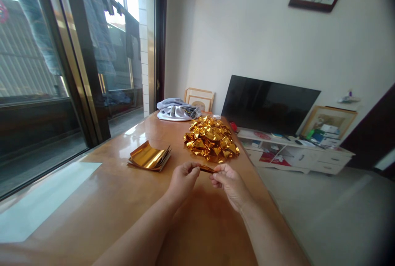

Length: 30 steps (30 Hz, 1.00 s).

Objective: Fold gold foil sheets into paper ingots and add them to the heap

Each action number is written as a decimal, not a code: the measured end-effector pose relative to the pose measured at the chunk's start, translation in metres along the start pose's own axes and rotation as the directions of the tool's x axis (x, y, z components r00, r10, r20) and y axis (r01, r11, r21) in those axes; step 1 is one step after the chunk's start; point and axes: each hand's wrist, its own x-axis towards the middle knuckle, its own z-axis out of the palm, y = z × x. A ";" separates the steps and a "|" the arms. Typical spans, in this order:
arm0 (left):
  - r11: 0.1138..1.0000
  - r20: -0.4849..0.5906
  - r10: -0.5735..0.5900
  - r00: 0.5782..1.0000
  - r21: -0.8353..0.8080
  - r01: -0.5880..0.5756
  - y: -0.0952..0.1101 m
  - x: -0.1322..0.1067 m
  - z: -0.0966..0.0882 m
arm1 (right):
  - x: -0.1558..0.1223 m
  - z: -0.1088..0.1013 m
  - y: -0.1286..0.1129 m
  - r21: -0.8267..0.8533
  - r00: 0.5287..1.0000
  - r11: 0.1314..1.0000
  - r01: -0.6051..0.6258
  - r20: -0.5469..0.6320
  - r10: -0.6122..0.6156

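My left hand (182,180) and my right hand (230,183) are held together above the wooden table (123,200), each pinching one end of a small folded piece of gold foil paper (206,169). Both hands have their fingers closed on it. Just beyond the hands lies a heap of folded gold foil pieces (211,138). To the left of the hands sits a stack of flat gold foil sheets (149,157), slightly curled.
A bundle of grey and white cloth (177,110) lies at the table's far end. Glass sliding doors (46,85) run along the left. A television (268,103) on a low white cabinet (296,153) stands to the right, across open floor.
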 end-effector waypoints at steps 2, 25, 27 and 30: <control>0.996 -0.018 0.078 0.997 0.039 -0.077 -0.001 -0.001 0.001 | 0.000 0.003 0.003 0.003 1.000 1.000 -0.018 -0.010 0.018; 0.874 0.019 0.262 0.965 0.421 -0.245 -0.011 0.001 -0.004 | 0.010 0.007 0.021 -0.310 0.984 0.948 0.078 -0.131 -0.124; 0.858 0.025 0.287 0.958 0.438 -0.269 -0.012 0.001 -0.003 | 0.010 0.007 0.021 -0.306 0.986 0.950 0.057 -0.131 -0.101; 0.853 0.029 0.305 0.952 0.436 -0.286 -0.011 0.001 -0.002 | 0.009 0.007 0.021 -0.307 0.986 0.950 0.056 -0.134 -0.102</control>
